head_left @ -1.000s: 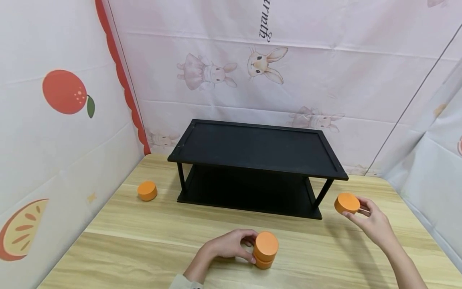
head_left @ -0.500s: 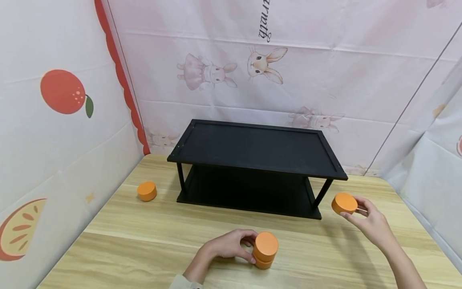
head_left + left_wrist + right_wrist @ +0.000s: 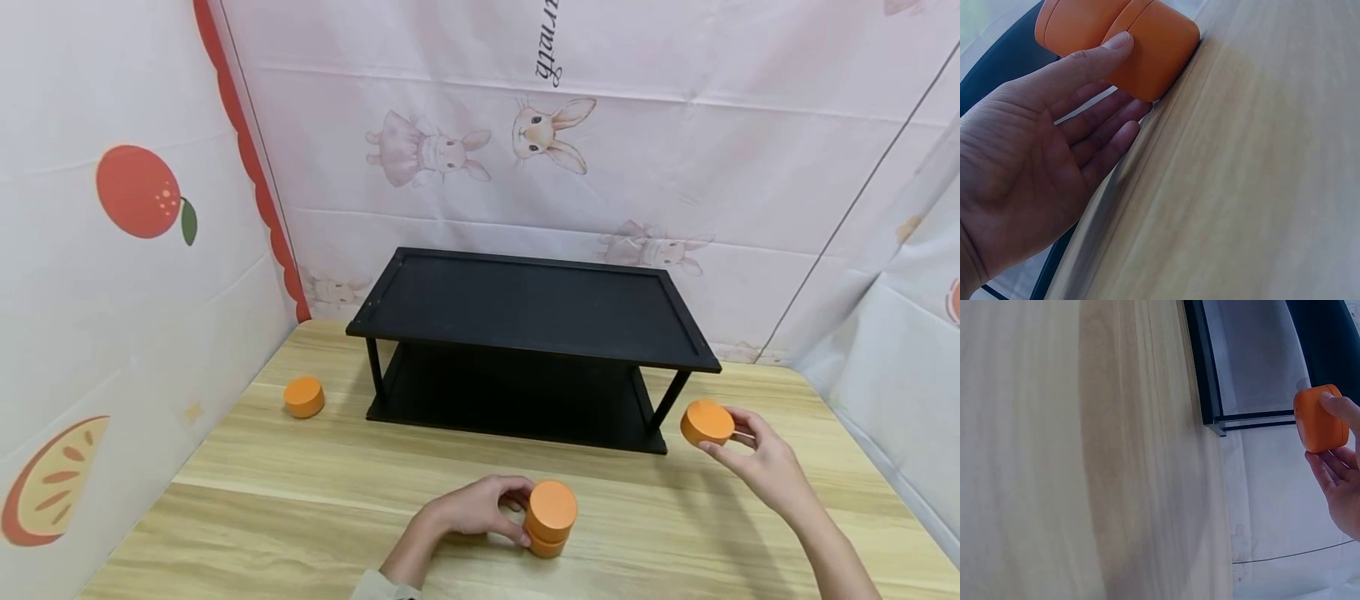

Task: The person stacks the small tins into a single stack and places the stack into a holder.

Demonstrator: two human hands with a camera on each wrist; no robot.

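Two orange discs are stacked on the wooden table, the upper disc on the lower disc. My left hand grips the stack from its left side; in the left wrist view the thumb of the left hand presses the lower disc, near the seam. My right hand pinches another orange disc between thumb and fingers, held above the table beside the shelf's right front post. The right wrist view shows this disc raised off the table in the right hand.
A black two-tier shelf stands at the back middle of the table. One more orange disc lies left of it. Printed cloth walls rise behind and at both sides.
My right hand has moved slightly to the left with its disc, closer to the shelf's post. The left hand and the stack have stayed in place.
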